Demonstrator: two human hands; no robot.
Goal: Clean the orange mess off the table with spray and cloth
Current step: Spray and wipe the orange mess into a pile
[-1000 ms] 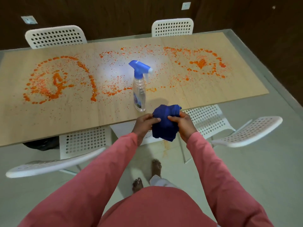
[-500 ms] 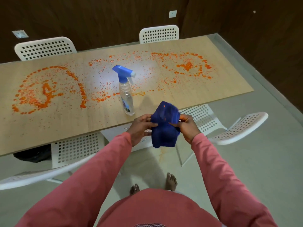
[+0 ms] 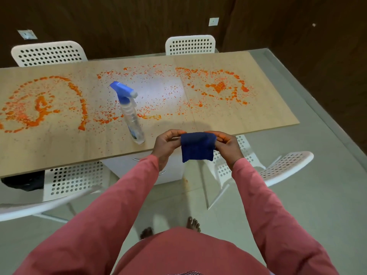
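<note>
Cloth readied, wiping not begun.
Your left hand (image 3: 165,144) and right hand (image 3: 226,144) pinch the folded dark-blue cloth (image 3: 197,147); next, wipe the orange-spattered wooden worktop (image 3: 59,143).

Table: long light wood table (image 3: 228,124), seen from above.
Mess: orange mess (image 3: 42,105) spread across the top, in a ring at left, dots in the middle, a cluster at right.
Bottle: clear spray bottle (image 3: 130,116) with blue trigger head, upright, near the front edge.

We take this for a dining or meeting room. A long wooden counter (image 3: 248,108) fills mid-frame, ringed by white perforated chairs (image 3: 190,45), with dark panelled walls (image 3: 119,22) above.
</note>
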